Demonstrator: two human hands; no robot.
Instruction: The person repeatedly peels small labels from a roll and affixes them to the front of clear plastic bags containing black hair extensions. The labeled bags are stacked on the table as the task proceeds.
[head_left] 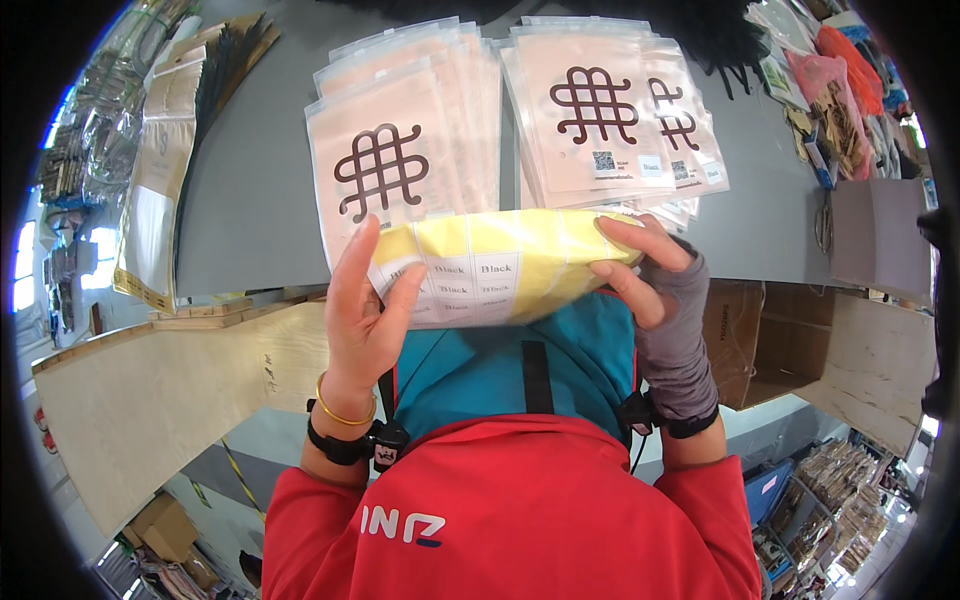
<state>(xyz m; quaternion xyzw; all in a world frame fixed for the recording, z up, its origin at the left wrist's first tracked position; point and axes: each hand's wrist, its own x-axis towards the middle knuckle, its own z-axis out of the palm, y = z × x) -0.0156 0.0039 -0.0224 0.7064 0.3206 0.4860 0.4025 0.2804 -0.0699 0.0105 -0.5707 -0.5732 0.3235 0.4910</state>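
Observation:
Between my two hands a sheet of white stickers on yellow backing [470, 265] is held up, bowed along its length, above the near edge of the table. My left hand [372, 300] pinches its left end, thumb in front and fingers behind. The right end is gripped by my right hand [650, 270], which wears a grey fingerless sleeve. Just beyond the sheet lies a left stack of pink zip bags [385, 130] with a dark looped-knot print. A right stack of the same bags [600, 110] fans out beside it; white labels show on its top bags.
The grey table [250, 190] carries a long gold-and-white packet [160, 190] at the left and a black fluffy bundle [690, 35] at the far right. An open cardboard box [790, 345] stands below the table's right edge. A wooden panel [180, 390] is at the lower left.

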